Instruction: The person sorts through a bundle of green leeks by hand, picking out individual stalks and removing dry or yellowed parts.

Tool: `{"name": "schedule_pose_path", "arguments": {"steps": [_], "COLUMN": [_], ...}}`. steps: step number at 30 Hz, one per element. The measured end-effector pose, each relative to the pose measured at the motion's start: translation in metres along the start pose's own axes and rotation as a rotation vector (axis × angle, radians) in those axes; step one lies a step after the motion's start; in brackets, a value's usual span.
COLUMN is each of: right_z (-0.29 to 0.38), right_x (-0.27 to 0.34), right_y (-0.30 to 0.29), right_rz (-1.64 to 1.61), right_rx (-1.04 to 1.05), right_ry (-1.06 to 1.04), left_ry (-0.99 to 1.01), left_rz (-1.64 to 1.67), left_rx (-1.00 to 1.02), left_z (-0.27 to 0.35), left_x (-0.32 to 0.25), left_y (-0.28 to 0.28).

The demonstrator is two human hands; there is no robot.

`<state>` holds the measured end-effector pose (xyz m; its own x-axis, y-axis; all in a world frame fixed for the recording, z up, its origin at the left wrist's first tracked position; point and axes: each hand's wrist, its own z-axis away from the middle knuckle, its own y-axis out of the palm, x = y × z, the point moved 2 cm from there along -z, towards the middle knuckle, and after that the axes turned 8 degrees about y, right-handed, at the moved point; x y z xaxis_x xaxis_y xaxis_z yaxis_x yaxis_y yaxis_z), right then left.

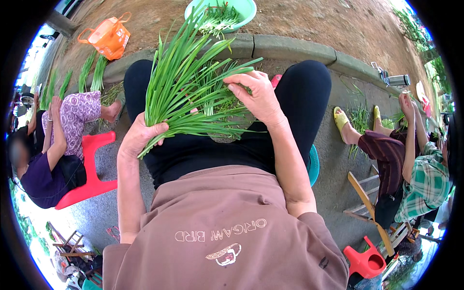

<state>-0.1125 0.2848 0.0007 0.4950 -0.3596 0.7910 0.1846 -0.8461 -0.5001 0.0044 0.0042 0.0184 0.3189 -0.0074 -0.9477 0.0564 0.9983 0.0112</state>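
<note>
My left hand (139, 136) grips a thick bunch of garlic chives (181, 87) near its cut ends, thumb across the stalks. The long green leaves fan up and to the right over my lap. At the right side of the fan, my right hand (255, 92) is raised with thumb and bent forefinger close together at the leaf tips. It appears to pinch a leaf there. More loose green leaves (232, 103) lie on the ground between my knees, partly hidden by the bunch.
A light green basin (248, 16) with chives stands beyond the stone kerb (293, 47). An orange bag (112, 38) and chive bundles (98, 74) are to its left. People sit on either side, one on a red stool (92, 177), one near a wooden chair (369, 206). A metal flask (397, 80) lies at right.
</note>
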Motion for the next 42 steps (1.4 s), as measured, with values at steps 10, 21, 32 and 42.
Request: {"name": "schedule_pose_path", "arguments": {"steps": [10, 21, 32, 42], "right_z": [0.000, 0.000, 0.001, 0.000], "right_x": [0.023, 0.023, 0.032, 0.021], "right_y": [0.023, 0.020, 0.015, 0.030], "right_rz": [0.375, 0.412, 0.371, -0.054], "right_rx": [-0.137, -0.109, -0.002, 0.026], "right_ry": [-0.193, -0.190, -0.226, 0.012], "left_ry": [0.019, 0.022, 0.033, 0.026], "left_rz": [-0.005, 0.023, 0.039, 0.044], "left_rx": [0.009, 0.028, 0.015, -0.008], "left_z": [0.000, 0.000, 0.001, 0.002], "left_x": [-0.002, -0.005, -0.001, -0.006], "left_y": [0.002, 0.003, 0.001, 0.006]}}
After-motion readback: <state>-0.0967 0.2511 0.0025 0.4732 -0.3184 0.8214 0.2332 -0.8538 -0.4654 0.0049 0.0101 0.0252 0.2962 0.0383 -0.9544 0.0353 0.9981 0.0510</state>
